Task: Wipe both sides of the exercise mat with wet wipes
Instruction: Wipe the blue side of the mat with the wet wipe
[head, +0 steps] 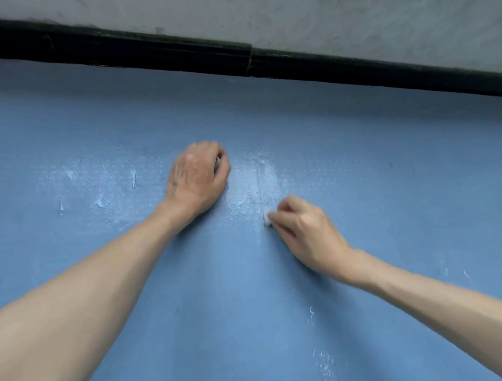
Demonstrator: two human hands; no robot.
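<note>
The blue exercise mat (161, 289) lies flat and fills most of the head view, running from the near edge up to a black strip (171, 53) that crosses the top at a slant. Beyond that strip is a mottled grey surface (349, 5).

Both bare forearms reach forward over the mat. The left hand (197, 179) rests on the mat near the middle, back of the hand up, fingers curled under. A pale sliver shows by its fingertips, but I cannot tell whether this hand holds anything.

The right hand (305, 234) sits nearer and to the right, well apart from the left. Its thumb and fingers pinch a small wadded wet wipe (267, 219), and the wad touches the mat.

Whitish smears (257, 177) streak the mat between the two hands, with more pale flecks to the left of the left hand and near the lower right of the mat
</note>
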